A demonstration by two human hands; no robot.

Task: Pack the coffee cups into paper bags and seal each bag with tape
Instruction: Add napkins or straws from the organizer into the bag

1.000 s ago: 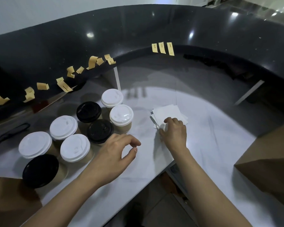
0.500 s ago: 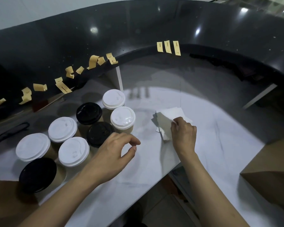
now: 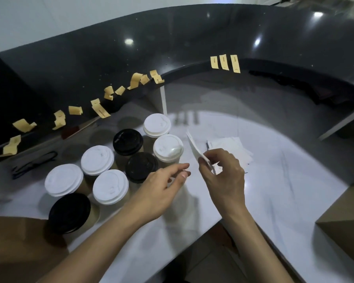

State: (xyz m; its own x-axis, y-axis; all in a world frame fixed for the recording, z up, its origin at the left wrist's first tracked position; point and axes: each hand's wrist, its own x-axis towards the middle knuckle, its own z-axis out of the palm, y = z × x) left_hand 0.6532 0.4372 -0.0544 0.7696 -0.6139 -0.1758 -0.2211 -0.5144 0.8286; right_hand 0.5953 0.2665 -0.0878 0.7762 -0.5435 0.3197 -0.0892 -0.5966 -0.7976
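Note:
Several lidded coffee cups (image 3: 110,186) stand grouped on the white counter (image 3: 284,190) at the left, some with white lids, some with black lids (image 3: 70,212). My right hand (image 3: 225,176) pinches a white napkin (image 3: 198,152), lifted on edge off a small stack of napkins (image 3: 231,148). My left hand (image 3: 161,190) hovers beside the cups with fingers apart, holding nothing, its fingertips close to the lifted napkin. Brown paper bags lie at the lower left (image 3: 18,248) and the right edge (image 3: 347,225). Strips of tan tape (image 3: 225,62) hang along the dark ledge.
A raised black curved ledge (image 3: 172,48) runs behind the counter, with more tape pieces (image 3: 99,108) stuck along its rim. A black cord (image 3: 35,162) lies at the far left. The counter's front edge cuts in just under my forearms.
My right hand has lifted one napkin from the stack and brought it leftward toward my left hand. My left hand has stretched its fingers out toward the napkin.

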